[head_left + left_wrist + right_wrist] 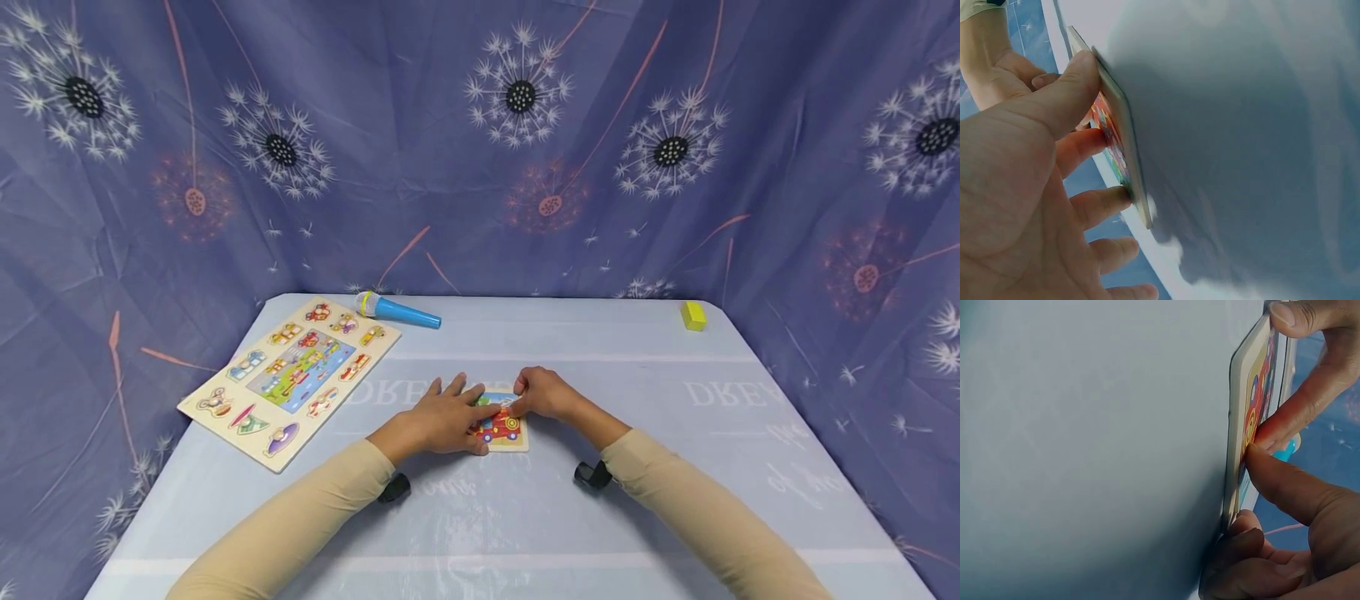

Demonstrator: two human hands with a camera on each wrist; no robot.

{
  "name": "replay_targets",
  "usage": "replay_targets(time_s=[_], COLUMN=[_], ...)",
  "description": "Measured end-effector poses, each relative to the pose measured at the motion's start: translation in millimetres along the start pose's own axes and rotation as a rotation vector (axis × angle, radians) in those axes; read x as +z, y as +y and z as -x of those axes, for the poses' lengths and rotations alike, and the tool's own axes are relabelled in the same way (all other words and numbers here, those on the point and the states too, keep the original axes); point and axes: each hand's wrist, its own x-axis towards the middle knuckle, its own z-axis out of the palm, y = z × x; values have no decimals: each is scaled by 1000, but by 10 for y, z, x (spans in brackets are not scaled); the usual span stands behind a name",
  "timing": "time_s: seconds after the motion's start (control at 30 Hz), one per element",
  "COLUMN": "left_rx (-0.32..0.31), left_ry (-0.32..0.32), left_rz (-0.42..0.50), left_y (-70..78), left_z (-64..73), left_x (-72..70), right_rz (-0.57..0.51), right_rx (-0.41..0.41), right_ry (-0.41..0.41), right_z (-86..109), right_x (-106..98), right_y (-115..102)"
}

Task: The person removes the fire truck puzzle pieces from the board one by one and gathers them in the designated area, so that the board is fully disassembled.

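A small jigsaw puzzle point(504, 433) with a light wooden frame and a picture of a red vehicle lies flat on the table between the hands. My left hand point(446, 414) rests on its left side with fingers spread. In the left wrist view, the thumb point(1079, 81) touches the near edge, and other fingertips reach the picture. My right hand point(546, 393) is at the right side, its thumb point(1285, 484) on the picture and its other fingers curled by the puzzle's edge. Both hands hide parts of the picture.
A large wooden peg board point(247, 433) with vehicle pieces lies at the left. A blue toy microphone point(405, 313) is behind it, and a yellow block point(693, 316) sits at the far right corner. Patterned curtains point(420, 150) enclose the table's back and sides.
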Motion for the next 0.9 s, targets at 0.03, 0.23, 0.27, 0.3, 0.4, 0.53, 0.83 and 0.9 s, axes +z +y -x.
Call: replay_targets(time_s=[0.03, 0.23, 0.27, 0.3, 0.4, 0.53, 0.83, 0.9], left_rx=[-2, -14, -15, -15, -14, -5, 52, 54], left_ry=[-4, -15, -15, -16, -15, -15, -3, -2], left_rz=[0, -5, -6, -6, -7, -11, -57, -58], left_y=[2, 9, 9, 10, 9, 10, -11, -16], left_z=[4, 8, 5, 2, 1, 6, 21, 19], left_x=[-2, -7, -6, -6, -1, 2, 33, 36], right_rz=[2, -37, -44, -42, -37, -40, -40, -42], right_rx=[0, 4, 3, 0, -9, -27, -74, -64], right_ry=[-2, 2, 1, -2, -12, -14, -21, -28], right_z=[2, 9, 10, 9, 3, -6, 23, 25], right_x=[5, -1, -4, -6, -10, -10, -30, -37], right_y=[1, -1, -1, 2, 8, 31, 53, 46])
